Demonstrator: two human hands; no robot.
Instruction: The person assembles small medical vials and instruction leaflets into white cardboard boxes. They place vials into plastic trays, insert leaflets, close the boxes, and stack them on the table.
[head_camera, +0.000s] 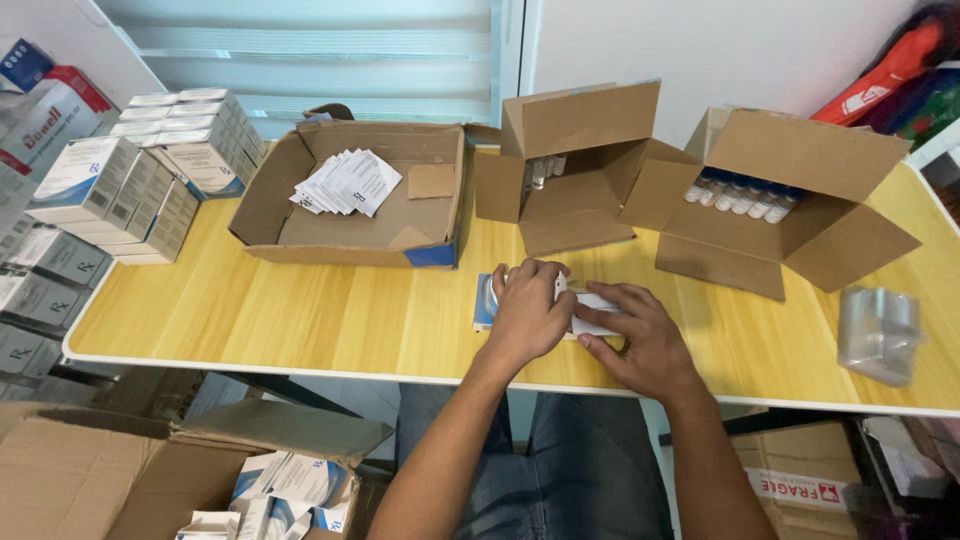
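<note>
I see both hands on one small white-and-blue carton (590, 303) lying flat near the front edge of the yellow wood surface (300, 310). My left hand (527, 308) lies over the carton's left half, fingers (525, 272) curled down and pressing on top — grasping it, not released. My right hand (640, 335) holds the right end, fingers (600, 296) spread flat along the top, thumb at the near side. The left hand covers most of the carton, so I cannot tell whether its flap is open.

Open room: bare surface left of the hands, up to the shallow open tray box (350, 200) holding folded leaflets (345, 182). Behind the hands sit two open cardboard boxes — the middle box (560, 170) with vials hard to make out, the right box (790, 200) with a row of blue-capped vials (740, 197). A clear plastic bundle (878, 332) is blurred at the right edge. Stacked cartons (130, 190) sit far left, partly cut off.
</note>
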